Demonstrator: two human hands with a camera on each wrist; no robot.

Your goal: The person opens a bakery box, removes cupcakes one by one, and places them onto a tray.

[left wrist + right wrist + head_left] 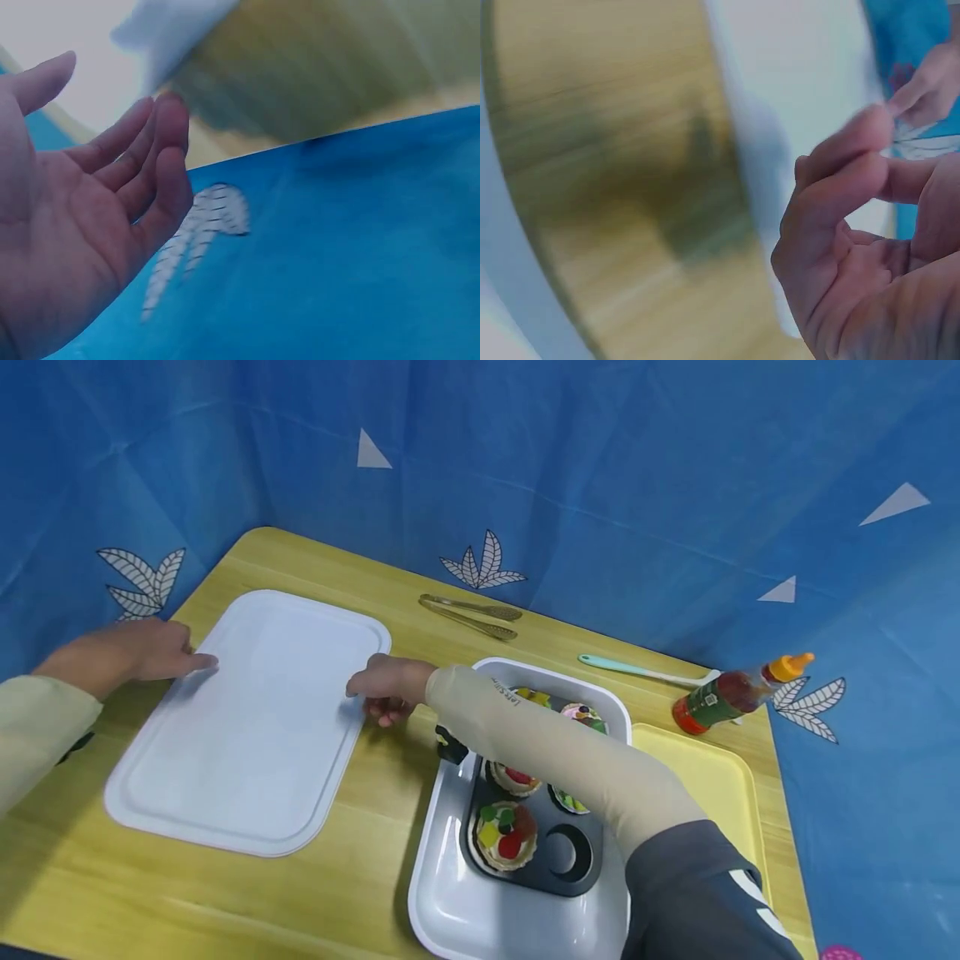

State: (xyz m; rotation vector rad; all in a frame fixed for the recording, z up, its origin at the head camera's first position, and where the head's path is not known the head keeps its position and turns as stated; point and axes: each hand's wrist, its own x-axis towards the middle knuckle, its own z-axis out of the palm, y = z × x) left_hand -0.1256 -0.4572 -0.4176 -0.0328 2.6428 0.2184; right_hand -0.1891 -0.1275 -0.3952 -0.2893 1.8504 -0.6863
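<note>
A white rounded tray (pixel 247 718) lies on the left of the wooden table. My left hand (pixel 142 652) is at its left edge, with the thumb reaching over the rim. In the left wrist view that left hand (pixel 90 202) has its thumb well apart from its loosely bent fingers, and nothing shows between them. Over the tray's right edge is my right hand (pixel 390 687). The right wrist view has the right hand (pixel 847 232) loosely curled, fingertips near the thumb, the tray's rim (pixel 739 142) passing behind it.
Right of my hands, a deep white tray (pixel 450 902) holds a dark muffin tin (pixel 540 885) with several colourful tarts (pixel 504 837), partly under my right arm. Golden tongs (pixel 468 614), a mint-handled utensil (pixel 622 667), a red sauce bottle (pixel 720 697) and a yellow tray (pixel 705 768) lie beyond.
</note>
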